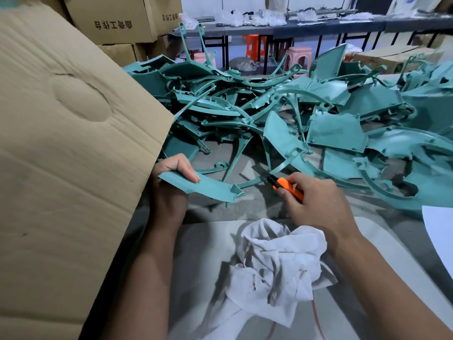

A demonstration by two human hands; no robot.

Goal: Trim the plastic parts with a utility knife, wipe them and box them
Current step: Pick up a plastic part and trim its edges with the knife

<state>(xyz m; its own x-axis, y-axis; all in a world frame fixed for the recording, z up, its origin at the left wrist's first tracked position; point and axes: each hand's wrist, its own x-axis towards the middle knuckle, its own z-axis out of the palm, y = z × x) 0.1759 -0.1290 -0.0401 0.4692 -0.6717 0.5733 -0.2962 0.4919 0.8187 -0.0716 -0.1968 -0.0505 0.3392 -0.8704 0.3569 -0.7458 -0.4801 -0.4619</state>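
A grey work surface (247, 202) fills the middle of the frame, with a heap of teal plastic parts (282, 109) across its upper half, a cardboard box flap (73, 143) at left and a crumpled white rag (277, 263) at lower centre. The left hand (171, 177) grips one teal part (208, 188) at its left end, fingers curled over the top edge; its long axis runs left to right, ending in a small tab just left of centre. The right hand (316, 202) is closed around the orange utility knife (282, 184), whose blade points up-left and stands just apart from that free end, so the knife hand is the nearer one for trimming there.
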